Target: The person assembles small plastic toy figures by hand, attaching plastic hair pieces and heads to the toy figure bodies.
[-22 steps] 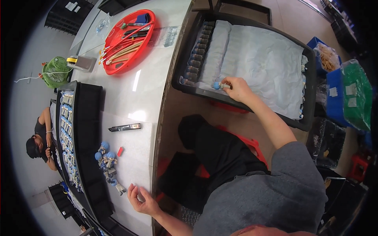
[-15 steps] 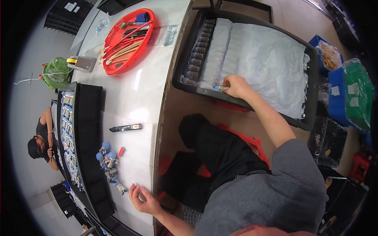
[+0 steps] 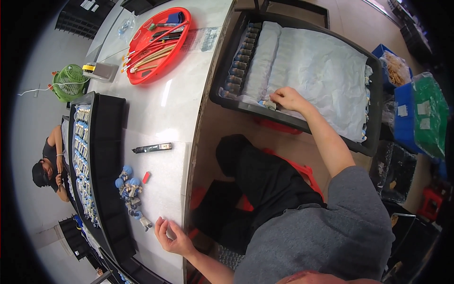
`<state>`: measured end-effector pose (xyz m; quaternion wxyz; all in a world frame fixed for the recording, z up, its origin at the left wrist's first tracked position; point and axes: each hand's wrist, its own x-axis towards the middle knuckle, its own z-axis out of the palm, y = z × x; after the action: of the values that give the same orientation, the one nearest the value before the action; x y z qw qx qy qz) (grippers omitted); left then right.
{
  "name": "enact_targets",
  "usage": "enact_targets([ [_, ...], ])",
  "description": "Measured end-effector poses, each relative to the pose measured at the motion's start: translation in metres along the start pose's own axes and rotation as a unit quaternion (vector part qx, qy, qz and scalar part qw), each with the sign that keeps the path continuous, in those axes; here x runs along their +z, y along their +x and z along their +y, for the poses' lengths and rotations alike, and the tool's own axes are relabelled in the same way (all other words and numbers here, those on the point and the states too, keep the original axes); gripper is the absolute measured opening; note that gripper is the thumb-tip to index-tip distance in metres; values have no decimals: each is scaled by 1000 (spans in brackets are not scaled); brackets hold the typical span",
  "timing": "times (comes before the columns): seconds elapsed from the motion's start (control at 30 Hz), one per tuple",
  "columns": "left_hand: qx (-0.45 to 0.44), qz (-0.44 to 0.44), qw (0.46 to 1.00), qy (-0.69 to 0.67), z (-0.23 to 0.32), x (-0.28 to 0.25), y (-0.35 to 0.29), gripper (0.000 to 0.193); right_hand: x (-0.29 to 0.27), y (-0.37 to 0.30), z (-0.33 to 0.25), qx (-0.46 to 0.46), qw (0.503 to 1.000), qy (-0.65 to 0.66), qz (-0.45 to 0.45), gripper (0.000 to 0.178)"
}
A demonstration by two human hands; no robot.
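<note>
My right hand (image 3: 287,99) is over the near edge of a black tray (image 3: 312,128), its fingers bent and drawn together. Beside its fingertips a small blue-and-white figurine (image 3: 268,104) lies on the white paper sheet (image 3: 321,71); what the fingertips pinch, if anything, is hidden. My left hand (image 3: 172,236) rests at the edge of the white table (image 3: 163,184), fingers loosely curled, apart and holding nothing. Nearest to it lies a blue-haired figurine (image 3: 141,219), with a cluster of similar figurines (image 3: 128,187) just beyond.
By the cluster are a small red block (image 3: 146,177) and a black tube-like packet (image 3: 152,148). A red basin (image 3: 161,71) holds brushes and tools. Figurines fill a black crate (image 3: 111,142) on the left; a person (image 3: 52,161) sits past it. Blue bins (image 3: 406,109) stand far right.
My right hand has shifted slightly right and back from the figurine in the tray, which now shows more fully. My left hand has hardly moved; the view has shifted slightly.
</note>
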<state>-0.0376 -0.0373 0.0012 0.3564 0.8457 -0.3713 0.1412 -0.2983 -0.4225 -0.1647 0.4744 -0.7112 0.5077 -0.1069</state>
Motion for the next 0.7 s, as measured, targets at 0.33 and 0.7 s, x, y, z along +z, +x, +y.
enact_targets([
  [0.33, 3, 37, 999, -40, -8, -1, -5, 12, -7, -19, -18, -16, 960, 193, 201, 31],
  [0.7, 187, 42, 936, -294, 91, -49, 6, 13, 7, -41, -11, -11, 953, 210, 217, 23],
])
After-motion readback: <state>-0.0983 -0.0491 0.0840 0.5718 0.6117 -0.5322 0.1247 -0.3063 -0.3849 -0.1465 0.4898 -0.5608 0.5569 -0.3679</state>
